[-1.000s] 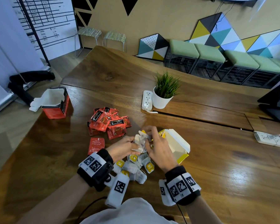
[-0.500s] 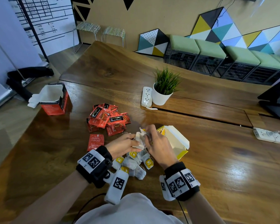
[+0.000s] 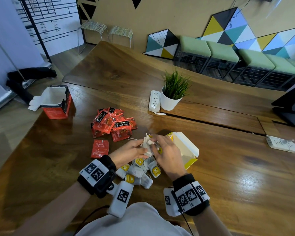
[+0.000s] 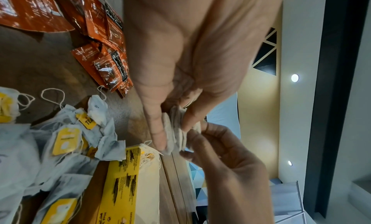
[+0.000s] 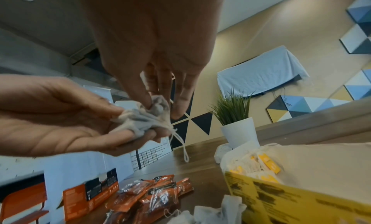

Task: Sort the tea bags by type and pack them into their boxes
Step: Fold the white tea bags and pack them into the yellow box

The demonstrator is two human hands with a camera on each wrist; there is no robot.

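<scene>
A bunch of white tea bags (image 3: 147, 144) is held above the table between both hands. My left hand (image 3: 140, 148) grips it from the left, thumb and fingers pinching the stack (image 4: 174, 130). From the right, my right hand (image 3: 156, 143) pinches the same bunch (image 5: 144, 118), a string dangling below. The open yellow box (image 3: 187, 150) lies just right of the hands, with tagged bags inside (image 5: 259, 164). Several loose white tea bags (image 3: 140, 172) with yellow tags lie below the hands. Red tea packets (image 3: 114, 124) form a pile to the left, one red packet (image 3: 100, 148) apart.
An open red box (image 3: 58, 103) stands at the table's left edge. A potted plant (image 3: 170, 101) and a white power strip (image 3: 154, 101) sit behind the hands. Another power strip (image 3: 281, 143) and a dark stand (image 3: 289, 106) are at far right.
Both hands stay together on the bunch of tea bags beside the yellow box, fingers shifting slightly. The piles and boxes have not moved.
</scene>
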